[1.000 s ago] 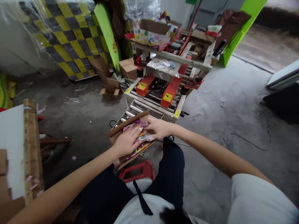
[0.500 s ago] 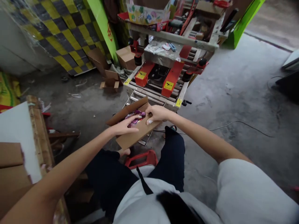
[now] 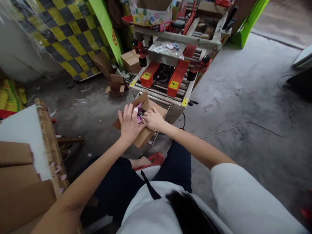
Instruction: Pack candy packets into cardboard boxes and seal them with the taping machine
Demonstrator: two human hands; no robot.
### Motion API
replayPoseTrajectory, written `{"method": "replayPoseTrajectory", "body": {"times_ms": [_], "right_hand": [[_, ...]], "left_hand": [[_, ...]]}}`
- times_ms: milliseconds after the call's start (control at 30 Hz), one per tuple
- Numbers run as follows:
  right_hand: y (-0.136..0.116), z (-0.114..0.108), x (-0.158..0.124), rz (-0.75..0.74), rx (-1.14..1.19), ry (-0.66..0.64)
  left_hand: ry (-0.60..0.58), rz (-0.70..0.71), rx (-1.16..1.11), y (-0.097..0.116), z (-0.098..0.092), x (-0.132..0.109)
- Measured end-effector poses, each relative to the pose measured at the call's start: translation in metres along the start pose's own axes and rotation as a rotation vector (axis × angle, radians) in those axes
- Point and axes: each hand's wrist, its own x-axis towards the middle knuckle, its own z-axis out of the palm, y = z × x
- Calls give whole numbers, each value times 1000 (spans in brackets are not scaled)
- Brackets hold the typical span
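A small brown cardboard box with pink and purple packets inside rests at the near end of a roller conveyor. My left hand lies flat on the box's near-left flap, fingers stretched out and apart. My right hand presses down on the near-right flap, fingers curved over it. One far flap still stands up. Most of the packets are hidden under my hands.
A carton-sealing machine with red-orange guides and steel rollers stands just beyond the box. Flat cardboard sheets lie on a wooden-edged table at the left. Loose boxes sit on the concrete floor, and a cable runs to the right.
The box's near flaps have been folded down over the packets. Both hands moved from inside the open box onto the flaps, and the box sits closer to the machine.
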Motion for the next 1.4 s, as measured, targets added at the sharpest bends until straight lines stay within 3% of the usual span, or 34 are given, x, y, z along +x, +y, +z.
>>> {"method": "replayPoseTrajectory", "body": {"times_ms": [100, 167, 300, 433, 567, 667, 767, 867, 933, 1000, 1067, 1233, 1400], "right_hand": [[-9, 12, -1, 72, 43, 90], [-16, 22, -5, 153, 152, 236], [-21, 34, -12, 340, 327, 569], [-19, 28, -6, 408, 406, 496], [-27, 17, 3, 601, 426, 467], [-34, 12, 6, 609, 336, 417], [-28, 11, 7, 544, 271, 305], [-7, 14, 4, 386, 361, 298], [5, 20, 2, 328, 503, 469], [13, 27, 1, 373, 639, 711], [16, 34, 1, 435, 710, 857], [13, 39, 4, 423, 748, 813], [13, 30, 9, 429, 692, 753]], "left_hand": [[-194, -105, 181, 10, -23, 16], [-284, -139, 241, 17, -31, 22], [-335, -123, 290, 32, -34, 16], [-386, -50, 190, 27, -40, 6], [-452, -19, -108, -10, -44, 22], [-444, -144, -345, -39, -23, 49], [-392, -76, -535, -51, 15, 66], [-446, 52, -644, -48, 42, 59], [-506, 52, -643, -43, 45, 47], [-513, 11, -573, -34, 41, 34], [-499, -24, -451, -20, 33, 24], [-509, -116, -140, 7, 24, 20], [-508, -36, -302, -7, 29, 23]]}}
